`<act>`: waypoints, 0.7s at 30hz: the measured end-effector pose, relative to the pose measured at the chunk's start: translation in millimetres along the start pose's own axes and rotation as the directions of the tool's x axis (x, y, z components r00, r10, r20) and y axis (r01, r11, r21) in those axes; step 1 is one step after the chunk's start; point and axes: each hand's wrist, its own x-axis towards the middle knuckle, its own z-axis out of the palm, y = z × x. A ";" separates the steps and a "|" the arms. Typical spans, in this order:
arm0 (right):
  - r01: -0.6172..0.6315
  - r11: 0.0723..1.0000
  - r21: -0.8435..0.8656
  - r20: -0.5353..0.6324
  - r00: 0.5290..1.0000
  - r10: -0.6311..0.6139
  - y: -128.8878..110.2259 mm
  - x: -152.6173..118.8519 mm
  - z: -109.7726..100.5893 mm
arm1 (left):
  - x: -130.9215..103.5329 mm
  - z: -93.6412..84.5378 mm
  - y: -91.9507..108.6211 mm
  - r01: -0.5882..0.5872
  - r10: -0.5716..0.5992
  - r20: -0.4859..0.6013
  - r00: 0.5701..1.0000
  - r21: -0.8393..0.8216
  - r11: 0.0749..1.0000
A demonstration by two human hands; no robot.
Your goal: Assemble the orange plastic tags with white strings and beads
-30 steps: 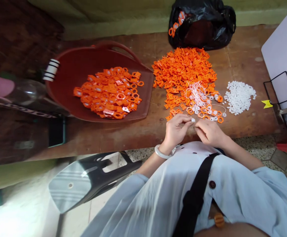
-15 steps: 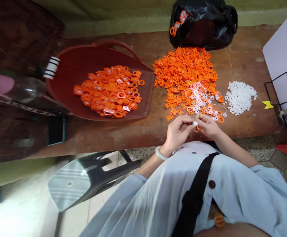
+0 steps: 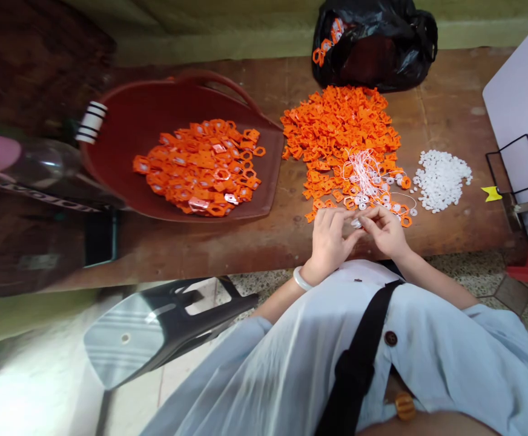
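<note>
At the table's front edge my left hand (image 3: pixel 330 241) and my right hand (image 3: pixel 386 231) meet with their fingers pinched together. Between the fingertips shows a small white plastic piece (image 3: pixel 356 223), gripped from both sides; the fingers cover much of it. Just beyond the hands lies a bundle of white thread (image 3: pixel 363 171) with white discs (image 3: pixel 385 198) on its strands. It rests against a large heap of small orange plastic pieces (image 3: pixel 343 124). To the right is a pile of small white plastic pieces (image 3: pixel 442 180).
A dark red basket (image 3: pixel 123 130) on its side at left holds orange pieces with shiny inserts (image 3: pixel 204 166). Behind the heap sits a black plastic bag (image 3: pixel 377 48). A phone (image 3: pixel 100 237) and bottle (image 3: pixel 52 160) lie left, a white board (image 3: pixel 525 103) stands right, a grey chair (image 3: pixel 155 327) below.
My left hand has turned, its back now more upward with fingers stretched over the piece. The white piece has tilted, and the orange bit seen under it before is hidden.
</note>
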 end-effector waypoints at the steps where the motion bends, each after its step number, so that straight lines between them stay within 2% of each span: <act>1: 0.037 0.998 -0.042 -0.010 0.999 -0.037 -0.6 -1.0 0.1 | 0.5 0.7 0.0 -0.025 0.026 -0.011 1.000 0.041 0.999; 3: 0.086 0.990 -0.108 0.001 0.996 -0.086 -2.4 -2.0 -2.1 | 1.8 0.4 -0.2 -0.094 0.097 -0.025 0.995 0.080 0.992; 6: 0.126 0.967 -0.220 0.094 0.990 -0.108 -8.0 -0.6 -10.2 | 3.6 -3.7 1.0 -0.185 0.188 -0.018 0.982 0.107 0.977; 10: 0.179 0.884 -0.431 0.184 0.977 -0.108 -21.4 1.1 -22.1 | 3.2 -10.6 4.9 -0.212 0.213 0.015 0.977 0.211 0.954; 12: 0.188 0.857 -0.479 0.210 0.973 -0.096 -28.6 -0.2 -25.6 | 2.2 -12.2 6.2 -0.226 0.229 0.017 0.973 0.247 0.942; 16: 0.175 0.859 -0.481 0.248 0.967 -0.058 -39.4 -5.7 -27.5 | 0.2 -11.3 5.7 -0.252 0.261 0.005 0.965 0.270 0.929; 21: 0.032 0.923 -0.384 0.273 0.959 0.080 -43.3 -7.6 -28.6 | -0.8 -11.0 4.0 -0.266 0.268 0.029 0.963 0.249 0.931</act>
